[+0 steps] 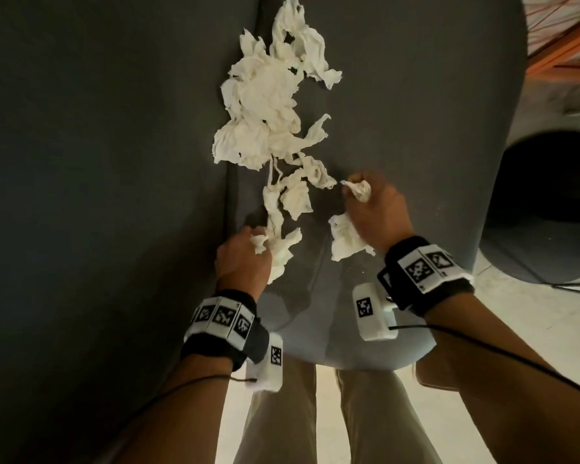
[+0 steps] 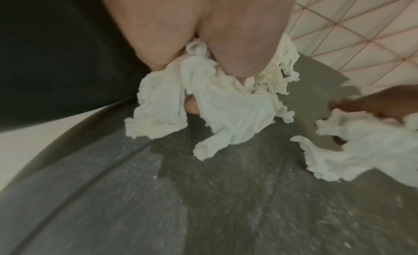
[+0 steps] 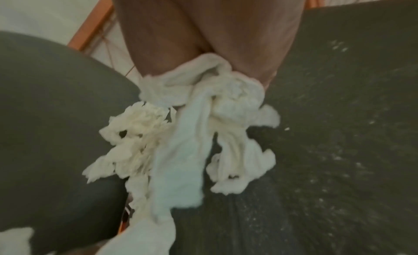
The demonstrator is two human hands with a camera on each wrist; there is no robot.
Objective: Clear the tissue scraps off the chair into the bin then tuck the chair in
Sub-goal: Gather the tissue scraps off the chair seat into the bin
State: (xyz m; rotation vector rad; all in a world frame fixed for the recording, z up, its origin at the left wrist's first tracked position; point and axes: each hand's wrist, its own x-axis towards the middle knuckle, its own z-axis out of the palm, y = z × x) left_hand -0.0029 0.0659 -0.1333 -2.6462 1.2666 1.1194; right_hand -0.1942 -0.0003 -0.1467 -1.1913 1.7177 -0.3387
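From the head view, two hands are working over one grey chair (image 1: 399,95): the left hand (image 1: 240,259) is gripping tissue scraps (image 1: 265,105), the right hand (image 1: 375,212) clutching more, while a large heap is lying mid-seat. Only the wrist views are showing white dust (image 2: 226,196) speckling the seat and the bunched tissue (image 3: 192,133) hanging below the fingers

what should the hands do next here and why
Probably reach further up the chair seat for more. The left hand and right hand each grip only a few tissue scraps, while the large pile lies untouched beyond them.
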